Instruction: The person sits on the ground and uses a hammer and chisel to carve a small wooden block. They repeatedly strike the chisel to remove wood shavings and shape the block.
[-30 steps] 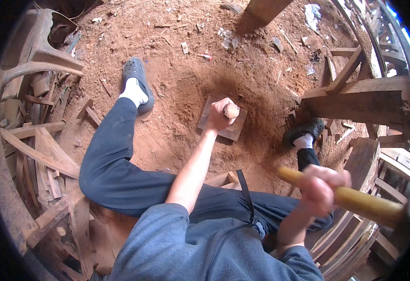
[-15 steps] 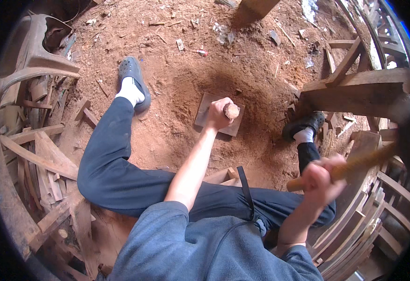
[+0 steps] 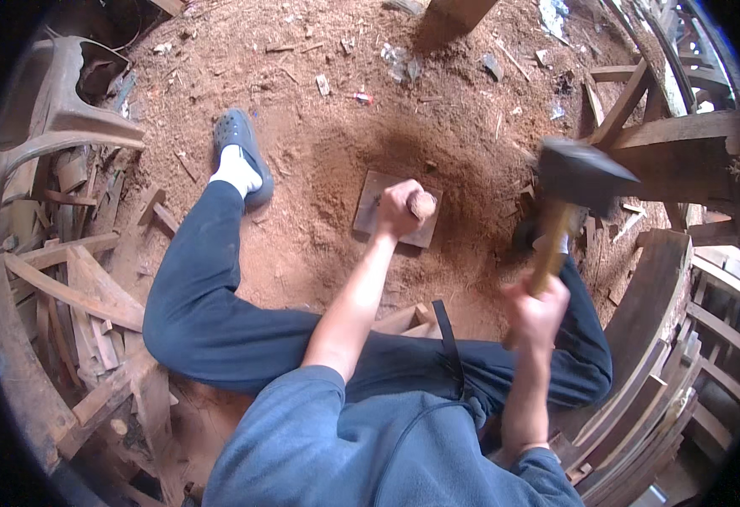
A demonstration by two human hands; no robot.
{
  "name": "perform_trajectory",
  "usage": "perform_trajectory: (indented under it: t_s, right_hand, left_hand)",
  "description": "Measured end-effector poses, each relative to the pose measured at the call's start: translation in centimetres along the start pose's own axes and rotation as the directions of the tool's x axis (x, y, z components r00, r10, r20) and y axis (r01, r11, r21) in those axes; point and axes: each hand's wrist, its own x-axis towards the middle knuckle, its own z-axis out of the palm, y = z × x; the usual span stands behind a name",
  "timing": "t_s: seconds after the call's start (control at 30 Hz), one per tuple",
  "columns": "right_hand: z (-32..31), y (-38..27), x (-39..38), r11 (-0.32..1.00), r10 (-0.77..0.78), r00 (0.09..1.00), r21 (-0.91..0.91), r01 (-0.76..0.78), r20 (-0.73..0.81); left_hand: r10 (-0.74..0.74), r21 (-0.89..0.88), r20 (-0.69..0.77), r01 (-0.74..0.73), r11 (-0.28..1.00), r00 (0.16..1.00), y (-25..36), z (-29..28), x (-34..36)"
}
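Note:
My left hand (image 3: 399, 208) is closed around an upright round wooden handle (image 3: 422, 205) with a battered, frayed top end. Whatever lies below that fist is hidden. Beneath it, a flat square wooden board (image 3: 376, 190) rests in a hollow of the sawdust-covered ground. My right hand (image 3: 536, 311) grips the yellowish wooden handle of a hammer (image 3: 588, 177). Its heavy dark head is raised to the right of the board, apart from the left hand, and slightly blurred.
My legs are bent on both sides of the board, with a grey clog (image 3: 243, 152) at the left. Curved wooden pieces (image 3: 74, 287) crowd the left side. Stacked slats (image 3: 640, 414) and a thick beam (image 3: 653, 283) stand at the right. Chips litter the sawdust (image 3: 302, 110).
The hammer has swung from far right toward the board, its head now ahead of my right hand. That hand has moved left and turned. My left hand has stayed nearly in place.

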Motion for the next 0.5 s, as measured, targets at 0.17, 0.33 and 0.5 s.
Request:
perform_trajectory:
  t_s: [0.17,0.33,0.5]
  right_hand:
    - [-4.5,-7.7,-1.0,0.64,-0.397,0.878,0.606,0.473,-0.266]
    - [4.2,-2.8,-0.8,0.733,-0.579,0.815,-0.463,0.499,-0.038]
    - [6.3,4.4,0.4,0.973,0.021,0.996,-0.23,-0.001,0.088]
  left_hand:
    - [-0.087,-0.016,0.004,0.087,0.996,0.996,-0.2,0.2,-0.3]
    - [-0.094,-0.036,0.03,0.095,0.995,0.995,-0.6,-0.3,-0.1]
    - [0.059,0.0,0.027,-0.059,0.998,0.998,-1.2,-0.6,0.7]
